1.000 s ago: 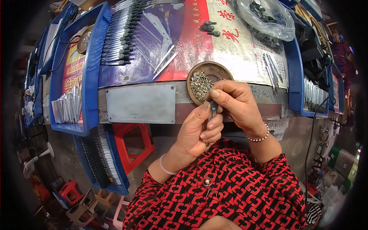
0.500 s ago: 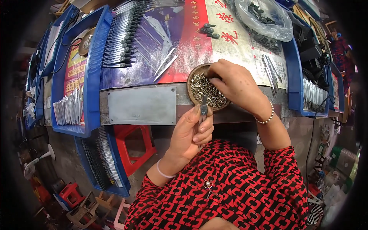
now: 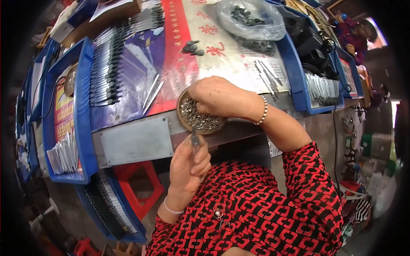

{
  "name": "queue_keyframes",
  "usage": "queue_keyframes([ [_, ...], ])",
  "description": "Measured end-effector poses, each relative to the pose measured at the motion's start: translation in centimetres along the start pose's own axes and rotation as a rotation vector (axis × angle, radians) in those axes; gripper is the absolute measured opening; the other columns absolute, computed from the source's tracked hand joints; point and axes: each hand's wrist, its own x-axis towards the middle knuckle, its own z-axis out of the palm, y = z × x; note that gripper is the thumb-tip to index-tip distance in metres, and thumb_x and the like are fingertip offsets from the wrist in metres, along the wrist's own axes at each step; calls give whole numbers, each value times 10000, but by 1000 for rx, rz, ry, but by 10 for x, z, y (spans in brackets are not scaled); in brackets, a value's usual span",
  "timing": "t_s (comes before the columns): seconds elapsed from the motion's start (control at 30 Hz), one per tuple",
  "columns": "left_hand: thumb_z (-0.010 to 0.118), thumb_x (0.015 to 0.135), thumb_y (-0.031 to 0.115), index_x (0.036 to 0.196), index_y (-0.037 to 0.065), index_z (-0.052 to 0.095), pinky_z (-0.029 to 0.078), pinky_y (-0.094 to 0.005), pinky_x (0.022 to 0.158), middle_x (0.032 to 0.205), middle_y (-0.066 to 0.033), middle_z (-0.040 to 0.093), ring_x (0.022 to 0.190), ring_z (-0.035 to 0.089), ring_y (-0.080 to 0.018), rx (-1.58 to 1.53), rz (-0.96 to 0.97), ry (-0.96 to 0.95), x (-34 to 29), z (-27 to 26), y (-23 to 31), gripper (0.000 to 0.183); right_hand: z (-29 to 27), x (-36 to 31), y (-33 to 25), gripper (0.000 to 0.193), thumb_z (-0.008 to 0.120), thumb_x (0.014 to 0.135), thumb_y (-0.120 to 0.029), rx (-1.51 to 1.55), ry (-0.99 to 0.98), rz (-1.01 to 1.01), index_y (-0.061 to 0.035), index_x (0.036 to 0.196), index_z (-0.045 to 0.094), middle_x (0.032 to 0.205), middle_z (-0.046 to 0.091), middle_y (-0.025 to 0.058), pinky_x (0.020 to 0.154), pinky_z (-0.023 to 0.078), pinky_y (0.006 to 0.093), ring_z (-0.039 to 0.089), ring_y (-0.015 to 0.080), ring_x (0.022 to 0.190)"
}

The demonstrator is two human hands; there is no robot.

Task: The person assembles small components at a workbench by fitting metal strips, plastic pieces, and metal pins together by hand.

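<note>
My left hand is closed around a slim part with a dark grey head, held upright, its tip pointing at the near rim of a round wooden bowl. Small brass-coloured metal pins fill the bowl. My right hand reaches over the far rim, fingers bent down into the pins; the fingertips are hidden, so what they pinch cannot be made out. Beyond the bowl lie several loose black heads. Two bare metal strips rest on the bench to the left.
Rows of metal shafts with black heads cover the bench's left part. Blue trays stand at both sides. A clear plastic bag of black parts lies far right, near more metal strips. Below the bench is a red stool.
The whole view has swung, so bench and hands appear further left and tilted. My right hand has shifted across the bowl, over its middle. My left hand keeps hold of the part.
</note>
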Motion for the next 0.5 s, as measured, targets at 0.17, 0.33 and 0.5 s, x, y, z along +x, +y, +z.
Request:
queue_keyframes([
  [0.17, 467, 944, 325, 967, 58, 540, 214, -197, 382, 608, 12, 415, 406, 274, -47, 17, 0, 60, 4, 0, -2, 277, -3, -16, 6, 171, 621, 686, -86, 145, 180, -71, 26, 772, 526, 751, 577, 186, 688, 454, 425, 571, 373, 766],
  [0.33, 472, 942, 330, 967, 59, 541, 208, -196, 385, 609, 10, 412, 407, 270, -48, 20, -11, 65, 8, 1, -3, 280, -10, -32, 1, 167, 627, 703, -33, 436, 286, 71, 24, 820, 524, 754, 592, 157, 602, 473, 329, 605, 267, 655],
  [0.5, 474, 941, 334, 970, 47, 539, 205, -192, 390, 611, 7, 408, 412, 271, -49, 34, -25, 61, 15, 4, -4, 296, -5, -45, -9, 140, 610, 792, 19, 835, 420, 151, 34, 927, 574, 808, 632, 49, 673, 504, 223, 621, 94, 760],
])
